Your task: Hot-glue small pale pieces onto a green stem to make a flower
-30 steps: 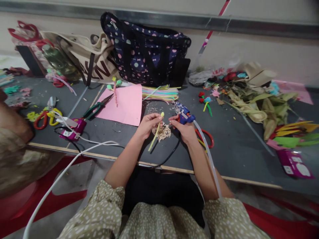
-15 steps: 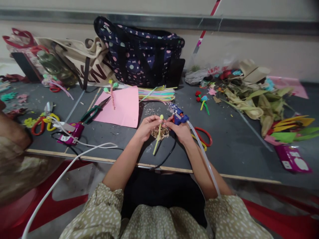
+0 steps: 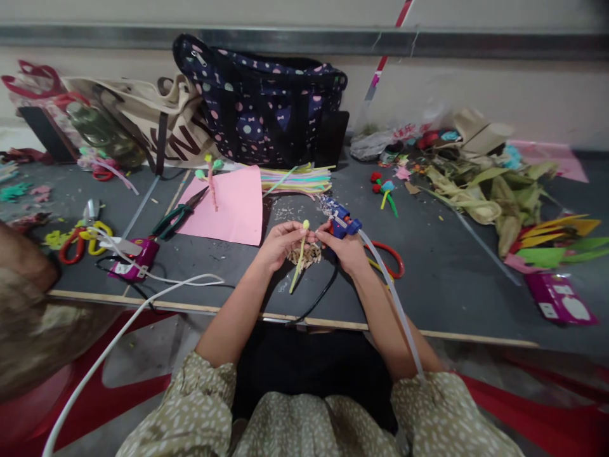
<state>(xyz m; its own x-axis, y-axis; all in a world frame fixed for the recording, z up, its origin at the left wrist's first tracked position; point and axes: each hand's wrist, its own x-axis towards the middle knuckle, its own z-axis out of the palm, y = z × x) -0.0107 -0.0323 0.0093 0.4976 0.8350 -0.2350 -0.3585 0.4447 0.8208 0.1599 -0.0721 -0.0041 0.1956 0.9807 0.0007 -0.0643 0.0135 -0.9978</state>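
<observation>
My left hand (image 3: 278,246) is closed, pinching a pale yellow pipe cleaner (image 3: 299,263) with a small rounded yellow tip on top; its stem slants down toward the table edge. My right hand (image 3: 341,247) is closed around a blue glue gun (image 3: 345,219), whose handle is mostly hidden by the hand. The gun's nozzle points away to the upper left, and a long translucent glue stick (image 3: 390,292) runs back from it over my forearm. My right fingertips are close to the left ones; whether they pinch anything small is unclear. Beneath both hands lies a pile of small tan pieces (image 3: 311,255).
Pink paper (image 3: 238,203) bears green-handled pliers (image 3: 178,216) and a pink pipe-cleaner stem. Pipe cleaners (image 3: 304,179) lie behind my hands. Red-and-yellow scissors (image 3: 392,257) sit to the right, dried husks (image 3: 499,203) farther over. A white cable (image 3: 118,330) crosses the left side, near another person's arm.
Both hands hold nearly the same pose. My right fingertips have drawn slightly away from the pipe cleaner, widening the small gap between the hands. The view has shifted a little.
</observation>
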